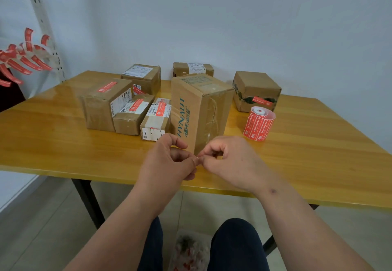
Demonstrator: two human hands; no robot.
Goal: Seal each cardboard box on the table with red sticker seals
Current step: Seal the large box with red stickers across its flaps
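Observation:
My left hand (169,160) and my right hand (231,160) meet fingertip to fingertip just above the table's front edge. Their fingers are curled, and together they pinch a tiny pale scrap (198,158) that is barely visible. Right behind them stands a tall cardboard box (199,109) printed HYNAUT, with no red seal on the faces I see. A roll of red sticker seals (259,123) stands upright to its right. Several smaller boxes carry red seals: a big one on the left (101,105), two flat ones (132,113) (157,118) and a cube-like one on the right (255,90).
Two more boxes (142,77) (193,69) sit at the back of the yellow wooden table (63,143). Loose strips of red stickers (23,58) hang from a white rack at far left. Under the table, between my knees, lies a heap of paper scraps (188,249).

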